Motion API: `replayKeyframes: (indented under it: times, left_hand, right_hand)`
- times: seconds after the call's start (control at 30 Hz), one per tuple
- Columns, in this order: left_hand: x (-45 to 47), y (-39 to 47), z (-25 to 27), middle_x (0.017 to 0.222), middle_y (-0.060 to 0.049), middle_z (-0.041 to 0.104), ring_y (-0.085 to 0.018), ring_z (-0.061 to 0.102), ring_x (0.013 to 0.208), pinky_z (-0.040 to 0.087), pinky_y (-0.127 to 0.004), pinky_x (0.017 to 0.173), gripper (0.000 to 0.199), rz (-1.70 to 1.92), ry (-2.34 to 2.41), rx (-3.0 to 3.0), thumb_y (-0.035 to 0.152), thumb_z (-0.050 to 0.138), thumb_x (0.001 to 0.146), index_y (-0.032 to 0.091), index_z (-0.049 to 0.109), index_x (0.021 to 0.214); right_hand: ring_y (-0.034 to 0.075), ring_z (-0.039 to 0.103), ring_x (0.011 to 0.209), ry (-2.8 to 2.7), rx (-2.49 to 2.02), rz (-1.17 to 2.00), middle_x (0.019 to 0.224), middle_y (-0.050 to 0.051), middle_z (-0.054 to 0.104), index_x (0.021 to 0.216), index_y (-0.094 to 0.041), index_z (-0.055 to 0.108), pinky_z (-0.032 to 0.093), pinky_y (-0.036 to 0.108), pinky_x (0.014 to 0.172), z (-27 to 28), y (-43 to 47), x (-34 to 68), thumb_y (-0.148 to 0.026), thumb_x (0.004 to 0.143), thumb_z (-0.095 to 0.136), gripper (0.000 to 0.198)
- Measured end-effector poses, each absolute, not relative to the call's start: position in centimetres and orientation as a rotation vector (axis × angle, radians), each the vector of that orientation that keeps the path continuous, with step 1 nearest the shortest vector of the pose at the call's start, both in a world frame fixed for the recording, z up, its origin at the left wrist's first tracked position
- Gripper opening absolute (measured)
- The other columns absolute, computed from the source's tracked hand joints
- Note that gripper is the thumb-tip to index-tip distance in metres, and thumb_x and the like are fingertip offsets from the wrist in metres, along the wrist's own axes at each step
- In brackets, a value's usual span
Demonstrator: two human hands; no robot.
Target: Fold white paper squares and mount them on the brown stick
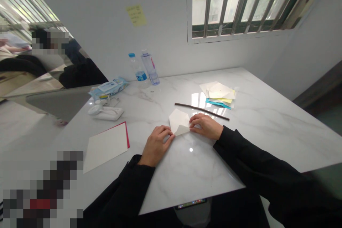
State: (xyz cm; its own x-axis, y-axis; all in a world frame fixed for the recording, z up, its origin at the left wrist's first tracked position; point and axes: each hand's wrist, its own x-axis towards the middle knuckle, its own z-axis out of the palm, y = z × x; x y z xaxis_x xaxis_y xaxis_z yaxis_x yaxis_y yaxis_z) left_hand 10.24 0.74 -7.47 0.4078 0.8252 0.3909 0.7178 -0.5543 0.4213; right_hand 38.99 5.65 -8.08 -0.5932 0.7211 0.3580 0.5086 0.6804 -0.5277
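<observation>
A partly folded sheet of white paper (179, 118) lies on the marble-patterned table between my two hands. Its near edge is turned up in a small flap. My left hand (158, 143) pinches the paper's lower left corner between thumb and fingers. At the right edge, my right hand (205, 125) has its fingers curled onto the same paper. A thin dark brown stick (202, 110) rests just beyond my right hand. Farther back on the right is a loose pile of folded papers (219, 91), white, yellow and blue.
White sheets (107, 146) with a red one beneath lie at left. Behind them are a white device (107, 113) with a cable and a wipes pack (109, 87). Two plastic bottles, one blue-capped (139, 71) and one white-capped (151, 67), stand by the wall. A phone (192, 203) is below the table's front edge.
</observation>
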Motion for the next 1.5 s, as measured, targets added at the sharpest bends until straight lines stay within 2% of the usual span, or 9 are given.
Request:
replayKeyframes:
  times: [0.17,0.37,0.6,0.8,1.03,1.17,1.27,1.37,1.5]
  left_hand:
    - [9.9,1.1,-7.7,0.106,-0.004,0.073,-0.025,0.065,0.103,0.052,-0.041,0.095,0.015,0.841,1.341,2.438,0.033,0.069,0.101,0.023,0.072,0.09]
    - [9.8,1.1,-7.7,0.105,-0.004,0.072,-0.025,0.063,0.103,0.051,-0.042,0.095,0.016,0.818,1.353,2.42,0.033,0.067,0.102,0.023,0.069,0.089]
    - [10.3,1.3,-7.4,0.101,-0.005,0.068,-0.026,0.059,0.102,0.05,-0.044,0.095,0.018,0.726,1.399,2.415,0.031,0.06,0.106,0.022,0.065,0.091]
    - [10.8,1.2,-7.4,0.1,-0.006,0.066,-0.026,0.058,0.101,0.049,-0.043,0.094,0.014,0.756,1.438,2.44,0.026,0.062,0.102,0.021,0.063,0.089]
    - [11.1,1.5,-7.8,0.093,-0.005,0.066,-0.027,0.058,0.098,0.05,-0.045,0.095,0.025,0.779,1.48,2.406,0.038,0.067,0.102,0.022,0.065,0.083]
    - [11.1,1.8,-8.0,0.093,-0.004,0.065,-0.026,0.058,0.097,0.049,-0.044,0.094,0.025,0.777,1.492,2.408,0.036,0.067,0.102,0.022,0.064,0.082]
    - [11.2,1.7,-7.9,0.093,-0.004,0.065,-0.026,0.058,0.095,0.049,-0.043,0.092,0.019,0.767,1.498,2.427,0.032,0.067,0.101,0.022,0.062,0.086]
    - [11.4,1.5,-7.6,0.098,-0.004,0.066,-0.026,0.058,0.096,0.05,-0.043,0.092,0.006,0.768,1.488,2.453,0.028,0.065,0.102,0.022,0.065,0.101]
    - [11.5,1.3,-7.6,0.124,-0.007,0.067,-0.027,0.059,0.115,0.05,-0.047,0.106,0.02,0.785,1.416,2.539,0.025,0.062,0.106,0.026,0.071,0.123]
  right_hand:
    - [0.023,0.072,0.101,-2.339,-0.928,0.58,0.115,0.007,0.077,0.087,-0.023,0.081,0.056,0.039,0.097,-7.9,5.6,39.2,-0.017,0.086,0.084,0.006]
    - [0.023,0.071,0.103,-2.34,-0.954,0.586,0.114,0.007,0.077,0.085,-0.021,0.08,0.056,0.04,0.098,-7.9,5.8,39.2,-0.016,0.091,0.079,0.008]
    - [0.024,0.071,0.11,-2.35,-1.016,0.542,0.125,0.009,0.074,0.085,-0.021,0.08,0.055,0.042,0.102,-8.1,5.6,38.9,-0.018,0.091,0.079,0.007]
    - [0.026,0.069,0.108,-2.314,-1.065,0.496,0.121,0.011,0.074,0.082,-0.019,0.075,0.054,0.043,0.099,-8.3,5.3,38.3,-0.028,0.095,0.079,0.016]
    - [0.025,0.066,0.106,-2.298,-1.059,0.537,0.121,0.01,0.071,0.083,-0.02,0.074,0.052,0.044,0.101,-8.3,5.3,38.2,-0.026,0.095,0.077,0.013]
    - [0.025,0.065,0.105,-2.271,-1.078,0.569,0.12,0.01,0.071,0.081,-0.02,0.073,0.051,0.045,0.1,-8.4,5.4,38.1,-0.027,0.094,0.077,0.015]
    - [0.024,0.066,0.105,-2.247,-1.095,0.589,0.118,0.01,0.071,0.079,-0.02,0.073,0.051,0.044,0.1,-8.5,5.5,38.0,-0.027,0.094,0.078,0.017]
    - [0.024,0.066,0.104,-2.238,-1.105,0.594,0.119,0.01,0.07,0.079,-0.019,0.072,0.051,0.044,0.1,-8.5,5.4,37.8,-0.026,0.093,0.078,0.017]
    - [0.024,0.066,0.104,-2.229,-1.08,0.614,0.119,0.01,0.069,0.082,-0.019,0.073,0.05,0.044,0.101,-8.5,5.3,37.8,-0.023,0.092,0.078,0.013]
